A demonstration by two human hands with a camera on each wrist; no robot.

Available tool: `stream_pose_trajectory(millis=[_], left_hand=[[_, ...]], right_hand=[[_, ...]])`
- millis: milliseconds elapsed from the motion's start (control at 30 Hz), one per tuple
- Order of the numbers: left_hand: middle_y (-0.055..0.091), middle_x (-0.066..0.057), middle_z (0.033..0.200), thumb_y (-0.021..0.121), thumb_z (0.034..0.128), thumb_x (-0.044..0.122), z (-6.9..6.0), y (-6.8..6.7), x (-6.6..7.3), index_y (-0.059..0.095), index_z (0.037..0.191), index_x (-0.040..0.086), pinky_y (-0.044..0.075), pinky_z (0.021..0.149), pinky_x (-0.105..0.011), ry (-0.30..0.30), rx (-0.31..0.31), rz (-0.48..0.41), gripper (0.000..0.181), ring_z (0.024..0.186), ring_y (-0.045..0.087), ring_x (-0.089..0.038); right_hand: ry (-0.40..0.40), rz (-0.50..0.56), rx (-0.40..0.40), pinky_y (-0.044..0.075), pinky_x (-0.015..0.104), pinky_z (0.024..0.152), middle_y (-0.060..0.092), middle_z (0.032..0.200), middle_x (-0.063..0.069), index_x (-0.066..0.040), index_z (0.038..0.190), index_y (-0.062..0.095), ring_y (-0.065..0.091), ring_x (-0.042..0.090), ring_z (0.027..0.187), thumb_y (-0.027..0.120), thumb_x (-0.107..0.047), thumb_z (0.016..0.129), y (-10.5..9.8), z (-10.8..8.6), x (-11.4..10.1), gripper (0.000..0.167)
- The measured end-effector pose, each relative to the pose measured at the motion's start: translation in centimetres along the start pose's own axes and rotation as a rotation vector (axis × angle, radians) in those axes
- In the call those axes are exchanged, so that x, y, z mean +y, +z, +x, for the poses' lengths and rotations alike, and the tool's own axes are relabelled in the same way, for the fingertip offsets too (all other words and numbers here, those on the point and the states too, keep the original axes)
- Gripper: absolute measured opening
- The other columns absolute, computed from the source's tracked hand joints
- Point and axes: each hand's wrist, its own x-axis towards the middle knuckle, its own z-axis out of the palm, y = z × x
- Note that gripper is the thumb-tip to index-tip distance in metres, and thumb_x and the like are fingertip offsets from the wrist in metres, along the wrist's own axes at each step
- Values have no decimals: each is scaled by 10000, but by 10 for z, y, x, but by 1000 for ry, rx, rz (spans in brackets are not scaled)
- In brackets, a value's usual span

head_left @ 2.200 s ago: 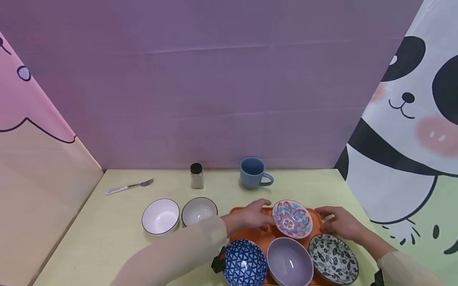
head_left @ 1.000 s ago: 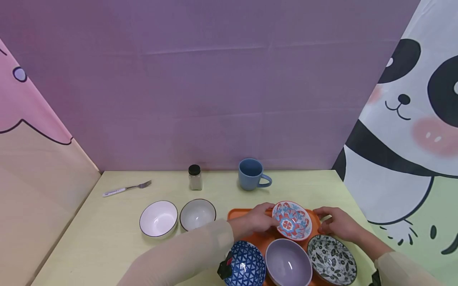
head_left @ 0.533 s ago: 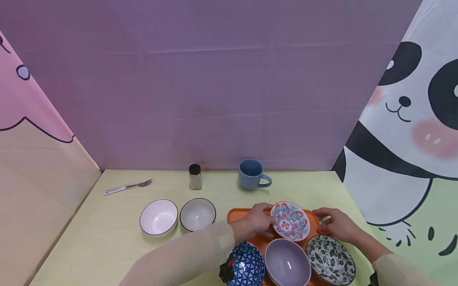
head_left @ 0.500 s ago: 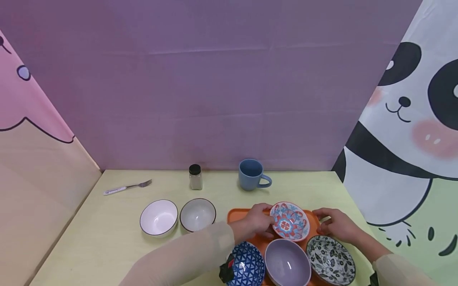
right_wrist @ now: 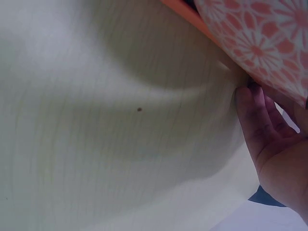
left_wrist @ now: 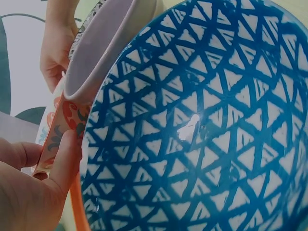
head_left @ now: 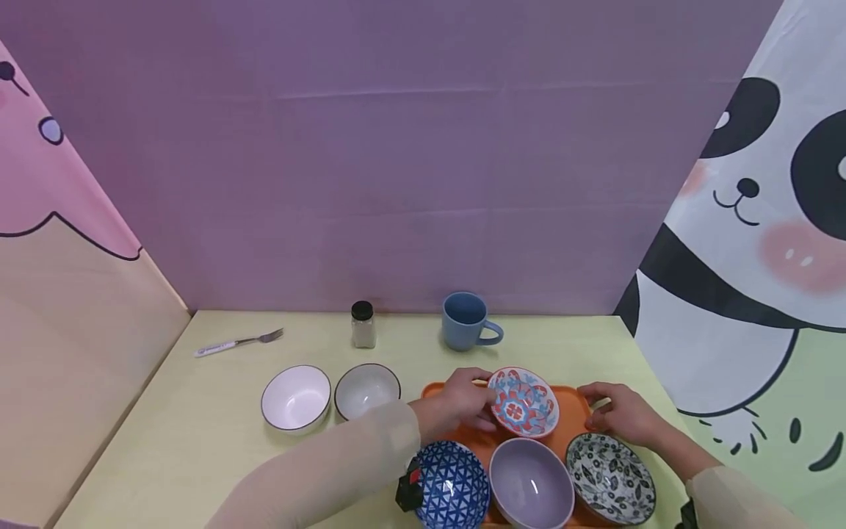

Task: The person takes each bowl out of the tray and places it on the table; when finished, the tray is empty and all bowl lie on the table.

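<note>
My left hand (head_left: 463, 400) pinches the left rim of a small red-and-blue patterned bowl (head_left: 523, 402), which tilts slightly over the back of an orange tray (head_left: 565, 402). In the left wrist view, thumb and finger sit on either side of that bowl's wall (left_wrist: 67, 118). My right hand (head_left: 624, 413) holds the tray's right edge near the back corner; the right wrist view shows its fingertips (right_wrist: 244, 94) at the rim, with the thumb hidden. A blue triangle-patterned bowl (head_left: 452, 485), a lilac bowl (head_left: 532, 485) and a black-and-white leaf-patterned bowl (head_left: 611, 479) stand along the tray's front.
Left of the tray stand a white bowl (head_left: 296, 398) and a dark-rimmed pale bowl (head_left: 367, 389), the latter partly behind my left sleeve. Farther back are a fork (head_left: 239, 342), a black-capped jar (head_left: 363, 325) and a blue mug (head_left: 465, 322). A purple backdrop (head_left: 396, 184) closes the table's far edge.
My left hand has shifted the red-and-blue bowl a little to the left across the tray's back. The right hand stays at the tray's edge, and the other bowls keep their places.
</note>
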Motion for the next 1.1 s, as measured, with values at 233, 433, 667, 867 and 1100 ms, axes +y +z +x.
stream_pose_trajectory(millis=[233, 433, 667, 867, 1100], left_hand=[[721, -171, 990, 662, 962, 69, -5, -17, 5, 591, 1424, 138, 645, 622, -366, 9, -45, -64, 472, 744, 746, -257], [721, -177, 1012, 654, 978, 105, -9, -36, 8, 597, 1428, 165, 651, 654, -384, 31, -97, -120, 458, 777, 758, -267], [721, -173, 1074, 667, 963, 115, -21, -61, 9, 576, 1442, 182, 653, 712, -396, 29, -122, -159, 492, 828, 760, -268], [727, -174, 1091, 659, 967, 120, -34, -90, 6, 539, 1481, 179, 653, 725, -389, 45, -106, -179, 532, 865, 763, -285], [719, -189, 1080, 655, 978, 131, -56, -128, 10, 524, 1499, 163, 649, 736, -386, 78, -99, -174, 538, 885, 770, -311]], right_hand=[[7, -26, -6, 645, 381, 740, 616, 1217, 232, 80, 1382, 548, 676, 264, 947, 697, 57, 860, -1, 0, -5, 544], [4, -20, -5, 643, 377, 738, 612, 1213, 234, 87, 1381, 541, 670, 267, 947, 691, 60, 861, -3, 1, -6, 541], [-6, 23, -29, 639, 366, 717, 613, 1201, 246, 118, 1387, 518, 689, 270, 953, 692, 60, 865, -3, 0, -2, 553], [-43, 46, -52, 639, 371, 706, 615, 1184, 250, 137, 1385, 507, 695, 280, 947, 689, 56, 869, -1, 0, -4, 553], [-43, 98, -95, 649, 398, 728, 595, 1198, 276, 143, 1394, 487, 696, 301, 953, 697, 42, 878, -6, -2, -6, 567]])
